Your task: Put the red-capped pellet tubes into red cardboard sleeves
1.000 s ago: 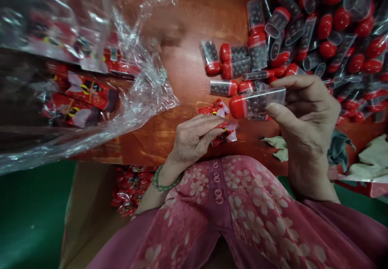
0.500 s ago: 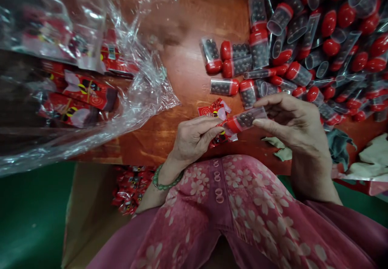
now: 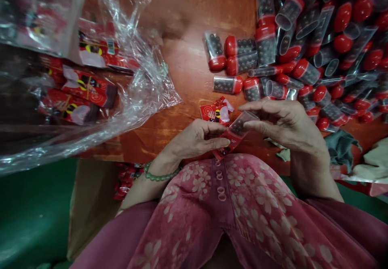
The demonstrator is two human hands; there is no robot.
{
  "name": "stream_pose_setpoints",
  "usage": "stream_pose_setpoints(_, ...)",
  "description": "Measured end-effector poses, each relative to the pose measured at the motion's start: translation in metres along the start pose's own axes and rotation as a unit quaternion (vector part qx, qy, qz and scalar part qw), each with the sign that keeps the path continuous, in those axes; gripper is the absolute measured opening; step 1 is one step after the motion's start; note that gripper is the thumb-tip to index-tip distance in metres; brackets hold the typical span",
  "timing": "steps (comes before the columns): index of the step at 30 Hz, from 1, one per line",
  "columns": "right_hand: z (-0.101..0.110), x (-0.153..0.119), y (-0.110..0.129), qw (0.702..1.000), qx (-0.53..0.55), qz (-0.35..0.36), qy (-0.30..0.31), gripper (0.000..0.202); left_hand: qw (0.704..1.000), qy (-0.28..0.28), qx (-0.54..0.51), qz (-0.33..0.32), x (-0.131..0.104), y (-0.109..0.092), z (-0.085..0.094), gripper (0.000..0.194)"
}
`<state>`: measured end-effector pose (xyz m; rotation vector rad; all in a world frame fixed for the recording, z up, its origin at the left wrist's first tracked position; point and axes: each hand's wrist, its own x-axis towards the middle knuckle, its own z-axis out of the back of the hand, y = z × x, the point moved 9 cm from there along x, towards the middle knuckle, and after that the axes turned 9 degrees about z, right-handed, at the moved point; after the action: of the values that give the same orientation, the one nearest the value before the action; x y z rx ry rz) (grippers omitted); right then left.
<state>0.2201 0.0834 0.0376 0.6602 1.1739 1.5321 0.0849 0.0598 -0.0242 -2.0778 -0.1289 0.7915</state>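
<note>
Tube [image 3: 241, 125] being pushed by right hand [image 3: 285, 123] into red wrapper [image 3: 226, 145], pinched open by left hand [image 3: 197, 139]; deeper sliding likely needed next.

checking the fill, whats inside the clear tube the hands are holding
Small dark round balls show through the wall of the clear tube in the right hand. Its lower end sits inside a red packet gripped by the left hand, so that part is hidden.

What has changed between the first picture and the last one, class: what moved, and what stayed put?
The right hand brought the clear tube down and leftward, its red-capped end now inside the red wrapper pinched by the left hand. Both grips are unchanged. The tube pile, the loose wrapper and the plastic bag stayed as they were.
</note>
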Motion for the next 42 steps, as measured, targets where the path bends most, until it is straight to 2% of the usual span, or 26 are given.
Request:
stream_pose_setpoints(5,0.001,0.003,0.002,1.0,-0.026,0.012,0.002,0.025,0.998,-0.067,0.016,-0.005,0.001,-0.005,0.004,0.025)
stream_pose_setpoints(10,-0.002,0.004,-0.004,1.0,0.018,0.006,0.025,0.023,0.997,-0.032,-0.067,0.023,0.006,0.002,-0.014,0.027)
stream_pose_setpoints(14,0.0,0.002,-0.008,0.999,0.05,0.009,-0.008,0.022,0.994,-0.101,-0.042,-0.011,0.005,0.0,-0.006,0.027)
stream_pose_setpoints(17,-0.004,-0.001,-0.014,0.998,0.06,-0.026,-0.006,0.015,0.99,-0.139,-0.022,-0.016,0.001,0.001,-0.004,0.031)
stream_pose_setpoints(21,-0.015,-0.008,-0.019,0.982,0.169,-0.076,0.036,0.012,0.988,-0.148,-0.042,-0.016,-0.003,-0.001,-0.004,0.032)
stream_pose_setpoints(26,-0.015,-0.012,-0.009,0.992,0.116,-0.008,0.048,0.013,0.995,-0.082,0.053,-0.005,-0.002,-0.006,-0.014,0.022)
stream_pose_setpoints(33,-0.015,-0.02,-0.005,0.997,0.052,0.034,0.039,0.012,0.965,-0.175,0.19,-0.041,-0.014,-0.017,-0.014,0.02)
stream_pose_setpoints(37,-0.025,-0.021,-0.017,0.982,0.178,-0.037,0.043,0.018,0.938,-0.219,0.258,-0.077,-0.018,-0.02,-0.017,0.017)
stream_pose_setpoints(39,-0.032,-0.022,-0.024,0.97,0.227,-0.081,0.035,0.024,0.94,-0.226,0.244,-0.078,-0.019,-0.018,-0.014,0.019)
stream_pose_setpoints(42,-0.037,-0.024,-0.034,0.961,0.251,-0.119,-0.009,0.029,0.951,-0.256,0.161,-0.066,-0.026,-0.012,0.002,0.043)
